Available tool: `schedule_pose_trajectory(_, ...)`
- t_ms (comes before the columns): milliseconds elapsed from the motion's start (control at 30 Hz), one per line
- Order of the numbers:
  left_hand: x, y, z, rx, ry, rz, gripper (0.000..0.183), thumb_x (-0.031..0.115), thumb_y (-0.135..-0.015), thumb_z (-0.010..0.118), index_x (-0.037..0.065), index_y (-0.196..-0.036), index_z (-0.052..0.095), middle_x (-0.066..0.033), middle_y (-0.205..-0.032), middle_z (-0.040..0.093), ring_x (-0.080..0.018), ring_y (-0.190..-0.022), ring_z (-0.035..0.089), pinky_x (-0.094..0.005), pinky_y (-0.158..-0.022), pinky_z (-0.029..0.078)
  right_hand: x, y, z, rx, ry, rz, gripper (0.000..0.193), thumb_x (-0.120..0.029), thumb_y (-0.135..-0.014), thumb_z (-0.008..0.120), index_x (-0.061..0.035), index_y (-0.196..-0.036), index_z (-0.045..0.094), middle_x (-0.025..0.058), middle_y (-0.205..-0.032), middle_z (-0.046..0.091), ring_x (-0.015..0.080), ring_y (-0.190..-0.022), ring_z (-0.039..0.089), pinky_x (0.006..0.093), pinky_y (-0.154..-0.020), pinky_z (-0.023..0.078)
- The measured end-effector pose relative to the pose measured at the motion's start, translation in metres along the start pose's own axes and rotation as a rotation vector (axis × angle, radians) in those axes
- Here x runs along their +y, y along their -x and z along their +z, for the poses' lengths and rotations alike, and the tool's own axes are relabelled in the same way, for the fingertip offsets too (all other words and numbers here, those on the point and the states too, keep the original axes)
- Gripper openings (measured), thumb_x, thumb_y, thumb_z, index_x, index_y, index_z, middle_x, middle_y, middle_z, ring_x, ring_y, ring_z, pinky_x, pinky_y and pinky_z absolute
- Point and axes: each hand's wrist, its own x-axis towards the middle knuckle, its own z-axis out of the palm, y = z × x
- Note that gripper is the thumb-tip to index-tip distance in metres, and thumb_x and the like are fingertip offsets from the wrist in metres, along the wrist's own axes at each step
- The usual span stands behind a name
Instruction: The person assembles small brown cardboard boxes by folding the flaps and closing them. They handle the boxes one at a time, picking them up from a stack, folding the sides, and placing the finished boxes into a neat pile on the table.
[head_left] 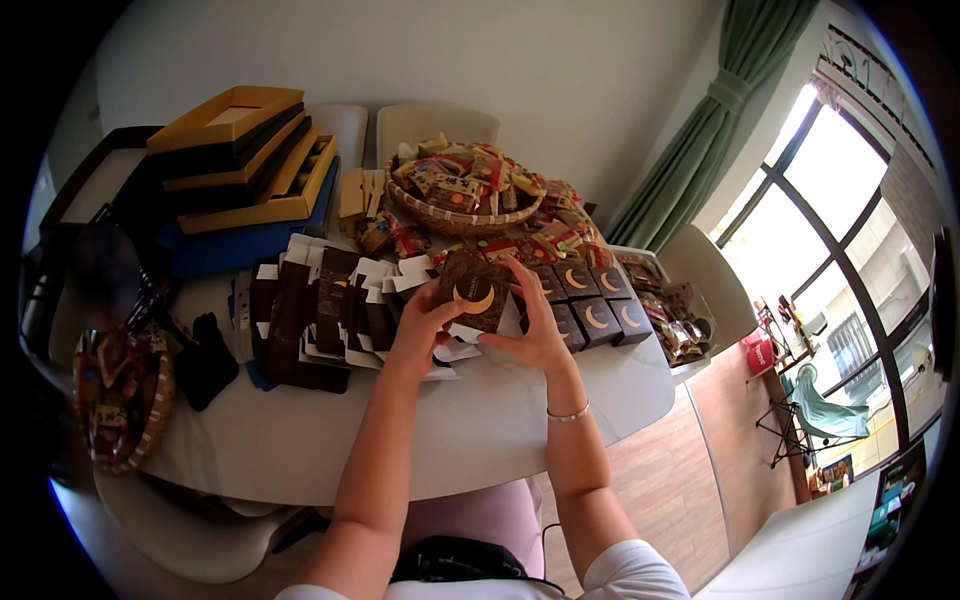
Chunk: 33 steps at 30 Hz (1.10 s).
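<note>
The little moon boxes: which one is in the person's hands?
The dark box between the left hand and right hand. The other moon boxes sit side by side on the table, to its right, with no hands holding them.

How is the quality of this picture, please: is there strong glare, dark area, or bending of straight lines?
In the head view, glare washes the window nearly white; its bars tilt and bend toward the rim; the corners fall to black, with a blue-violet fringe at lower left; the held dark box looks fairly clear.
</note>
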Motion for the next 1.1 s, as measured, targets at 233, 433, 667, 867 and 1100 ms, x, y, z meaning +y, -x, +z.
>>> schedule_pose_trajectory(233, -0.016, -0.011, 0.009, 0.221, 0.116, 0.215, 0.063, 0.026, -0.087, 0.077, 0.003, -0.135, 0.044, -0.0094, -0.114, 0.063, -0.0135, -0.090, 0.063, -0.0290, -0.073, 0.050, 0.006, 0.001, 0.022, 0.109, 0.334, -0.060, 0.097, -0.026, -0.066, 0.087, -0.0082, -0.148, 0.037, 0.0170, -0.128, 0.049, 0.0369, -0.120, 0.047, 0.0472, -0.104, 0.037)
schedule_pose_trajectory(433, -0.044, -0.017, 0.009, -0.021, -0.250, 0.358, 0.069, 0.025, -0.091, 0.067, -0.002, -0.146, 0.036, -0.0158, -0.122, 0.061, -0.0270, -0.108, 0.062, -0.0388, -0.090, 0.051, 0.037, 0.005, 0.025, 0.352, 0.515, 0.163, 0.086, -0.032, -0.068, 0.084, -0.0016, -0.138, 0.043, 0.0178, -0.129, 0.052, 0.0358, -0.123, 0.045, 0.0479, -0.110, 0.028)
schedule_pose_trajectory(667, -0.057, 0.001, 0.019, 0.072, -1.634, 0.443, 0.062, 0.025, -0.078, 0.074, 0.001, -0.132, 0.055, -0.0148, -0.117, 0.064, -0.0270, -0.118, 0.055, -0.0453, -0.103, 0.037, 0.047, 0.009, 0.029, 0.222, 0.753, 0.418, 0.083, -0.053, -0.070, 0.078, 0.0010, -0.127, 0.053, 0.0188, -0.130, 0.055, 0.0341, -0.134, 0.039, 0.0622, -0.115, 0.015)
schedule_pose_trajectory(867, -0.042, 0.008, 0.019, 0.059, -1.695, 0.323, 0.047, 0.031, -0.078, 0.076, 0.002, -0.113, 0.068, -0.0118, -0.120, 0.065, -0.0253, -0.119, 0.053, -0.0448, -0.102, 0.037, 0.026, 0.005, 0.024, 0.088, 0.790, 0.532, 0.081, -0.057, -0.071, 0.075, 0.0018, -0.123, 0.056, 0.0196, -0.130, 0.056, 0.0341, -0.134, 0.039, 0.0663, -0.114, 0.014)
schedule_pose_trajectory(1100, -0.044, 0.010, 0.018, 0.065, -1.743, 0.325, 0.045, 0.034, -0.079, 0.075, 0.003, -0.111, 0.070, -0.0110, -0.120, 0.065, -0.0257, -0.120, 0.052, -0.0488, -0.104, 0.036, 0.014, 0.005, 0.023, -0.037, 0.880, 0.551, 0.079, -0.057, -0.070, 0.075, 0.0014, -0.120, 0.059, 0.0195, -0.133, 0.054, 0.0361, -0.136, 0.037, 0.0695, -0.113, 0.013)
